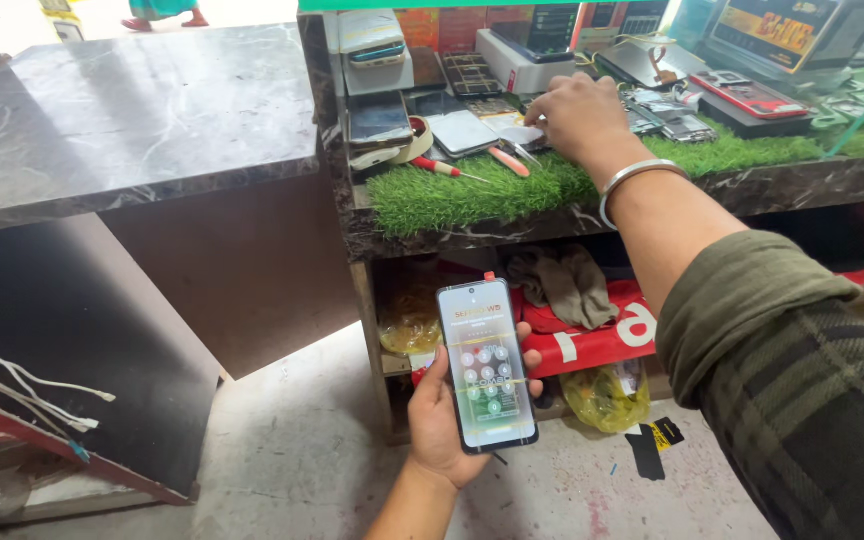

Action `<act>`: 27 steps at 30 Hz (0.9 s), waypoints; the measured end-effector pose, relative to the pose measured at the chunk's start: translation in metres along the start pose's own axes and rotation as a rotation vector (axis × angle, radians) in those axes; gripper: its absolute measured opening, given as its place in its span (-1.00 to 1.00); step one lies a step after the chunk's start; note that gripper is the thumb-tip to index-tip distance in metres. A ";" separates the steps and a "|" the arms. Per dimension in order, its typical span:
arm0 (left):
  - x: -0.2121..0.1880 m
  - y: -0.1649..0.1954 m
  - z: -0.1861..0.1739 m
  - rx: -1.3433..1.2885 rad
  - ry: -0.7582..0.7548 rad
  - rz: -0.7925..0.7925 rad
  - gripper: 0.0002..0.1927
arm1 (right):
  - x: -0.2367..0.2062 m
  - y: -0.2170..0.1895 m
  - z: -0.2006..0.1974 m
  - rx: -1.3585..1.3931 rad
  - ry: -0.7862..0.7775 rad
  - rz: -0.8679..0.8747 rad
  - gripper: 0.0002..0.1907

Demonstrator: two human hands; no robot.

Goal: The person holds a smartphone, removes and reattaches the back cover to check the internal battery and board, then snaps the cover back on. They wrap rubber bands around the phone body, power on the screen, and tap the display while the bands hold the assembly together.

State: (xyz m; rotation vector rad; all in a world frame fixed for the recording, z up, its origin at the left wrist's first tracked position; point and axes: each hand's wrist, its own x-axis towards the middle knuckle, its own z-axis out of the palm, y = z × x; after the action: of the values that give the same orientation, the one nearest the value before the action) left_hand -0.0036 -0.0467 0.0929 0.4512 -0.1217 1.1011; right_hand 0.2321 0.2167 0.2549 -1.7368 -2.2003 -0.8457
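Left hand (pixel 444 425) down low over the concrete floor (pixel 292 460), wrapped around a smartphone (pixel 486 363), screen lit up with a keypad showing, thumb along the left edge and fingertips poking out on the right. Held upright-ish, facing the camera, in front of the lower shelf (pixel 392 365), well below the worktop (pixel 472 232).

Right hand (pixel 580 115) up on the worktop, palm down on the green fake-grass mat (pixel 452 195), fingers curled near a pair of tweezers (pixel 525 151); can't tell if actually pinching them or just touching. Silver bangle (pixel 635 180) on that wrist, dark plaid sleeve (pixel 792 370) behind it.

Just left of that hand: pink-handled tool (pixel 508 161), red-handled screwdriver (pixel 442 167), roll of tape (pixel 415 140) and a bunch of loose phones toward the back edge. Grey rag (pixel 562 282) and yellow plastic bag (pixel 607 395) stuffed in under the worktop. Separate dark marble counter (pixel 122 120) off to the left.
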 end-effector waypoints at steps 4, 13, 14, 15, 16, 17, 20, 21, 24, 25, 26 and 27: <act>0.001 0.001 -0.001 -0.002 0.012 -0.002 -0.33 | -0.006 0.006 0.009 0.047 0.046 0.040 -0.85; 0.001 0.003 0.003 0.045 -0.028 -0.027 -0.31 | -0.030 0.019 -0.004 0.544 0.393 0.169 -0.83; -0.001 0.003 0.003 0.042 -0.038 -0.034 -0.30 | -0.046 0.017 -0.007 0.754 0.443 0.166 -0.83; -0.002 0.003 0.002 0.028 -0.050 -0.039 -0.30 | -0.065 0.014 -0.011 0.962 0.496 0.162 -0.82; -0.001 0.004 0.002 0.014 -0.067 -0.039 -0.29 | -0.088 0.010 -0.015 1.209 0.331 0.254 -0.79; -0.001 0.004 0.001 -0.002 -0.082 -0.042 -0.29 | -0.118 0.001 -0.018 1.447 0.151 0.343 -0.73; 0.000 0.004 -0.002 0.021 -0.020 -0.099 -0.27 | -0.216 -0.038 -0.029 1.682 -0.184 0.390 -0.78; -0.002 0.002 -0.003 0.019 -0.032 -0.112 -0.27 | -0.242 -0.053 -0.033 1.695 -0.219 0.431 -0.80; -0.005 -0.004 -0.005 0.013 -0.039 -0.182 -0.28 | -0.292 -0.085 -0.043 1.784 -0.330 0.553 -0.85; -0.006 -0.006 -0.006 0.009 -0.020 -0.226 -0.27 | -0.300 -0.090 -0.043 1.829 -0.330 0.589 -0.85; -0.007 -0.008 -0.007 0.007 -0.001 -0.269 -0.26 | -0.306 -0.094 -0.042 1.875 -0.329 0.625 -0.85; -0.008 -0.011 -0.008 0.025 0.000 -0.282 -0.27 | -0.312 -0.096 -0.041 1.921 -0.327 0.661 -0.85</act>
State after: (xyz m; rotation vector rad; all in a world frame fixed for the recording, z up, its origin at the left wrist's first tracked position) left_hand 0.0008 -0.0542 0.0798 0.4757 -0.0425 0.8263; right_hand 0.2222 -0.0748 0.1035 -1.1191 -1.1284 1.3499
